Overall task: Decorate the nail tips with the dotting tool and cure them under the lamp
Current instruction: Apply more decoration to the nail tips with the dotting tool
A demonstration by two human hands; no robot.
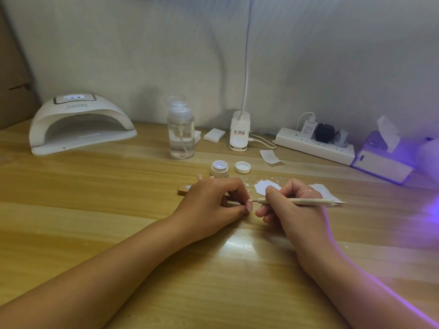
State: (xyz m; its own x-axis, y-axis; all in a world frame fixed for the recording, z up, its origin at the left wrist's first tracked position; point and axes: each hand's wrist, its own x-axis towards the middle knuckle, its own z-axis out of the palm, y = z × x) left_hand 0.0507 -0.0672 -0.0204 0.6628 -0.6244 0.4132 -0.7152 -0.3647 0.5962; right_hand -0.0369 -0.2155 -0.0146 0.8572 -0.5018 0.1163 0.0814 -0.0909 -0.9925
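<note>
On the wooden table (118, 186), before a pale cloth backdrop, the left hand (209, 200) pinches a pink nail tip (249, 205) and the right hand (292, 210) grips the dotting tool (301, 201) like a pen. Bracing both hands on the wood and dabbing lightly should serve best here. The tool's shaft runs nearly level, left to right, with its fine end pointing left at the tip

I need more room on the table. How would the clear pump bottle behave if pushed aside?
The pump bottle is tall and narrow, so a push near its top would probably tip it. It seems to hold liquid, so likely weighty; a low push should slide it.
</note>
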